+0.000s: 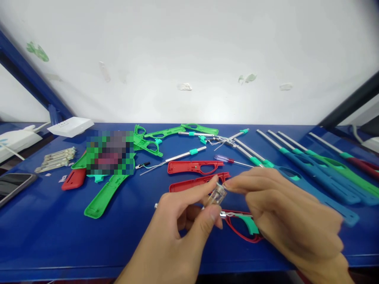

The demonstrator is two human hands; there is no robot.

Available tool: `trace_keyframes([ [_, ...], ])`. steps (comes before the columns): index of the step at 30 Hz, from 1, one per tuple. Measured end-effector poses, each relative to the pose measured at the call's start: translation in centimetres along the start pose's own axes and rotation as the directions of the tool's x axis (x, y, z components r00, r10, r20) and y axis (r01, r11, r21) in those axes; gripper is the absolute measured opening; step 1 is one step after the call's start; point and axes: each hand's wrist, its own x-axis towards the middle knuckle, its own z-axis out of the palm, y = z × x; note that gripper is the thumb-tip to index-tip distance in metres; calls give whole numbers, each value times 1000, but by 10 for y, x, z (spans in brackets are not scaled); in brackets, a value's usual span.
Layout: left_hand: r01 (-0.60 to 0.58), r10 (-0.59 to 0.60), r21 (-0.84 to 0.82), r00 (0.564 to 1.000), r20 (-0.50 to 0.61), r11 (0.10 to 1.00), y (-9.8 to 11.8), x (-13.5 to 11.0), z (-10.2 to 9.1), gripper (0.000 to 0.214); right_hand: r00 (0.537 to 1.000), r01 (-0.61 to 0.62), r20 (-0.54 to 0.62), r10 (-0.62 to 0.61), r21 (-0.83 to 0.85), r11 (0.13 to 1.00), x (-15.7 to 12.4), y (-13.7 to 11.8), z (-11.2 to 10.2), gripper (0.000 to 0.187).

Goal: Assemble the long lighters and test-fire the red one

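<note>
My left hand (180, 232) pinches a clear lighter fuel tank (217, 195) between thumb and fingers, its fittings end tilted up. My right hand (284, 213) is closed, with its fingertips gripping at the tank's upper end; part of that grip is hidden. Just below my hands lies a red lighter half-shell (241, 233) with a green trigger (251, 225) and a wire in it, partly covered by my right hand. Behind the left hand two more red half-shells (192, 167) lie on the table. A screwdriver (223, 159) with a clear purple handle rests beyond them.
The blue table (118, 240) carries green half-shells (102, 197) and metal tubes with wires (186, 154). Assembled long lighters (319, 173) lie at right. Several clear fuel tanks (56, 159), a phone (14, 185) and a white box (71, 126) are at left. A white wall stands behind.
</note>
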Motion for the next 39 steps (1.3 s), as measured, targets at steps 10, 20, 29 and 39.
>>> trace_keyframes([
  [10,-60,47,-149,995,-87,987,8,9,1,34,870,-428,-98,483,335,839,5,-8,7,22],
  [20,-111,99,-68,983,-157,992,11,4,8,9,595,-710,464,656,686,158,13,-14,4,38],
  [29,-429,521,331,807,-278,841,3,1,4,14,594,-701,544,593,711,49,11,-16,9,32],
  [39,-496,689,538,683,-243,682,-8,7,7,23,681,-706,448,579,609,360,15,-18,5,31],
])
